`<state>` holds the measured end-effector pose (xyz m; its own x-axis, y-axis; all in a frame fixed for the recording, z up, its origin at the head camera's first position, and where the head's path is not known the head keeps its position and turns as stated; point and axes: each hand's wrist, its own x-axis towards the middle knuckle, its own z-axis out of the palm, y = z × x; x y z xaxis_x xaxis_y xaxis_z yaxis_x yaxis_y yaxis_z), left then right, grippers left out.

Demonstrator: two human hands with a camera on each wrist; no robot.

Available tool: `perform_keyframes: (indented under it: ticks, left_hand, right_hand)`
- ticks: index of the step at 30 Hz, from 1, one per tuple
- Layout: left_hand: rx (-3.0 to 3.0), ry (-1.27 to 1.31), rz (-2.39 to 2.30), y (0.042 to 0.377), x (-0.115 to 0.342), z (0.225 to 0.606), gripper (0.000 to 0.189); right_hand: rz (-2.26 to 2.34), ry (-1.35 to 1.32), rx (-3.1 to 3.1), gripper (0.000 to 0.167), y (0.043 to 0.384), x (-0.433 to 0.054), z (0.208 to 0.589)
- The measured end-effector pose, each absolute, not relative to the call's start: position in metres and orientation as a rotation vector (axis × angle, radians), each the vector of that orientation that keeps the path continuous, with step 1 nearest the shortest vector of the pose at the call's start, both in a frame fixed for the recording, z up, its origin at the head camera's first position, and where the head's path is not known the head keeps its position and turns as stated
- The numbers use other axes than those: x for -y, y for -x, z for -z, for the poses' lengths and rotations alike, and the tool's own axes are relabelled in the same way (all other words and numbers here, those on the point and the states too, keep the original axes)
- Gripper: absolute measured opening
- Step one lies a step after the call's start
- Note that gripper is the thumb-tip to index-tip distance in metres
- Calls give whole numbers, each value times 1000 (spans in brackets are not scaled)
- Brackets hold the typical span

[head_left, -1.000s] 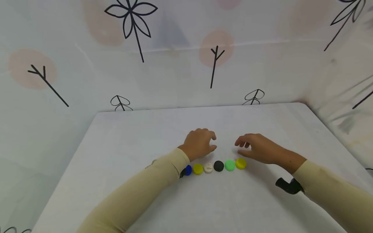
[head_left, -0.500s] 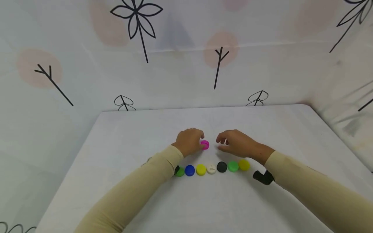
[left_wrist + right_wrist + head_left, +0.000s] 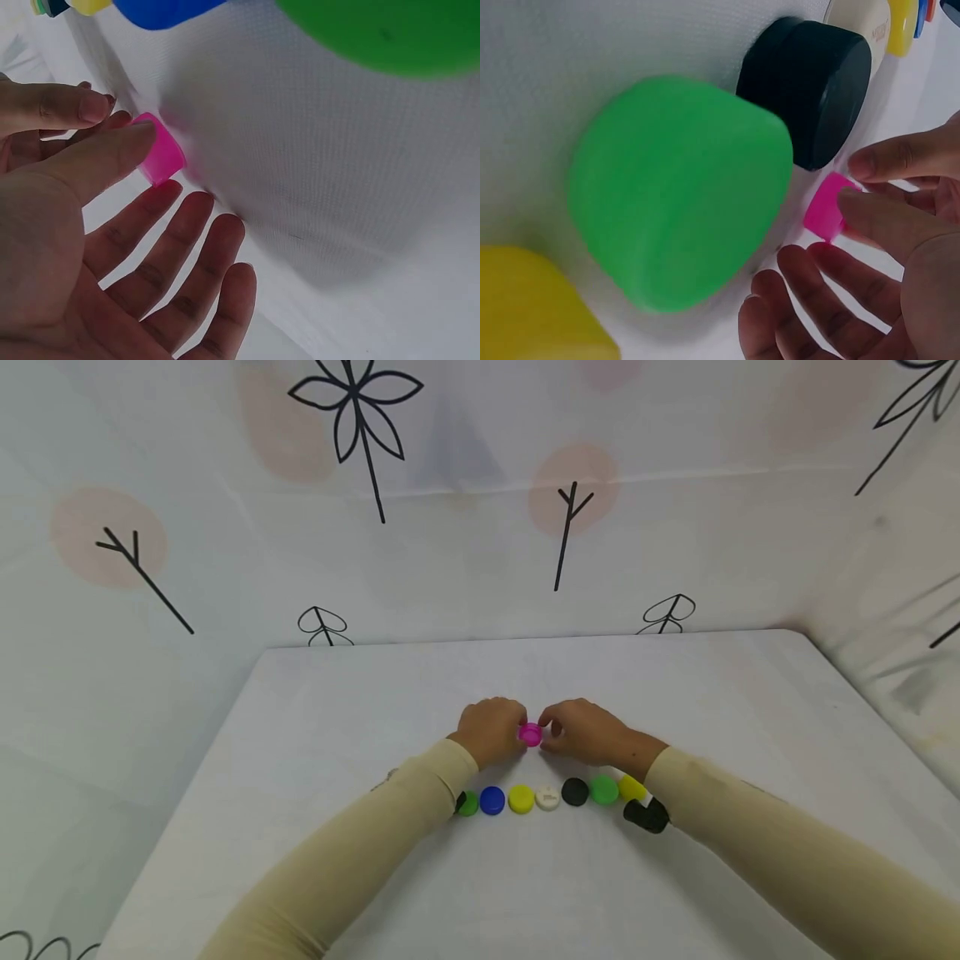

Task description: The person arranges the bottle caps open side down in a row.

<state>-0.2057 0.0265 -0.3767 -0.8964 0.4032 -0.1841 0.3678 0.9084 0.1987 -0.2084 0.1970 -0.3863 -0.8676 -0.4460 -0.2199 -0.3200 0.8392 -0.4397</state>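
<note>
A small pink bottle cap [image 3: 530, 735] is between the two hands, tilted with its hollow side toward the head view. My left hand [image 3: 491, 731] pinches it; the left thumb overlaps the cap [image 3: 165, 156] in the left wrist view, and the other fingers fan out below. From the other side my right hand [image 3: 588, 731] has brought its thumb and forefinger right to the cap's edge, its remaining fingers loosely bent. In the right wrist view, the right thumb overlaps part of the cap [image 3: 825, 210].
Nearer the body lies a row of bottle caps: green [image 3: 468, 803], blue [image 3: 492, 800], yellow [image 3: 521, 798], white [image 3: 547, 797], black [image 3: 575, 792], light green [image 3: 603, 789] and another yellow [image 3: 632, 787]. The left sleeve and the right wrist's black camera partly cover the row's ends. A white cloth covers the table [image 3: 360, 693].
The right hand has moved left until its fingertips meet the pink cap's edge. The pink cap, hidden at first, came into view in the left hand and has turned its hollow side upward.
</note>
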Motion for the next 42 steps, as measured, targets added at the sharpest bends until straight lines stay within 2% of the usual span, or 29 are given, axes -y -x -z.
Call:
perform_keyframes:
  ticks: [19, 25, 42]
  left_hand:
    - [-2899, -691, -287, 208, -28, 378, 29]
    - [-2874, -703, -454, 209, -28, 373, 34]
    - [-2761, -687, -882, 212, -17, 365, 29]
  right_hand:
    - [644, 617, -2717, 28, 210, -199, 382]
    - [700, 581, -2728, 27, 210, -206, 370]
    - [1021, 458, -2586, 34, 211, -216, 368]
